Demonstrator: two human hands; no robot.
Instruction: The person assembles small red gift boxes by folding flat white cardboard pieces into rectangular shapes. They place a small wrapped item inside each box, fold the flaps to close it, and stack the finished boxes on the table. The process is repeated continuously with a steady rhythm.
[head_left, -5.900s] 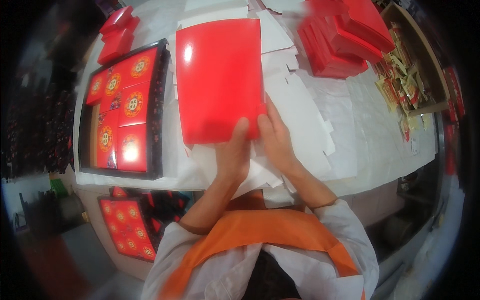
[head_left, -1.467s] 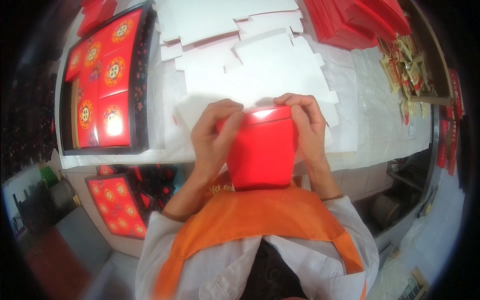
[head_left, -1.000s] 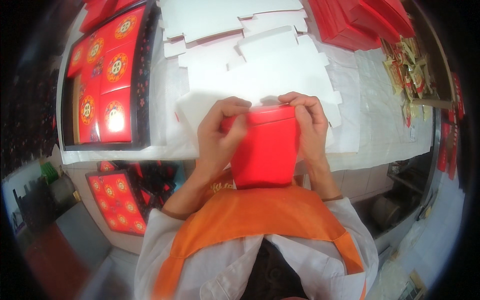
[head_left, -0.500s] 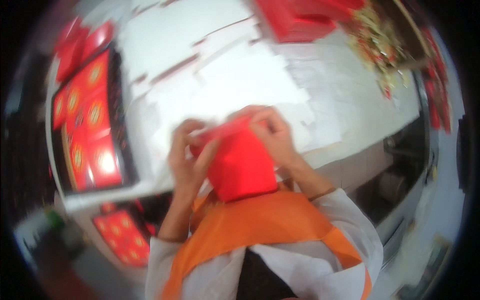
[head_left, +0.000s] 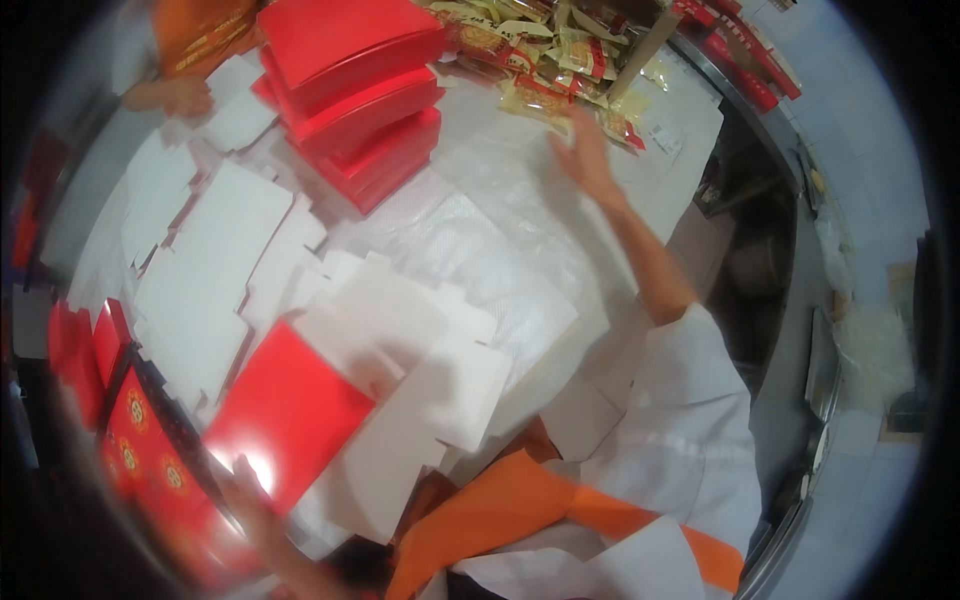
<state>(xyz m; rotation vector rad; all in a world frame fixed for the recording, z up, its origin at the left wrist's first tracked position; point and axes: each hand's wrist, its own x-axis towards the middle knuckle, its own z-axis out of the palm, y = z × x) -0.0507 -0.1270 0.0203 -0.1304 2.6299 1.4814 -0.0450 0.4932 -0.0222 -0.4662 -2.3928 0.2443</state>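
A red cardboard box lies on the white flat carton blanks at the front left, its glossy face up. My left hand is at its near left edge, somewhat blurred, with the fingers stretched out and apart; whether they press on the box I cannot tell. My right arm is stretched far forward. The right hand is open and holds nothing I can see, beside the near edge of a pile of gold-wrapped packets. White carton blanks overlap across the table.
A stack of red boxes stands at the far middle. Another person's hand is at the far left. Printed red boxes sit in a dark tray at the left. A brown carton edge borders the packets.
Both hands have let go of the red box, now down on the blanks at the left. My right hand has moved far forward to the packets. The view has turned right.
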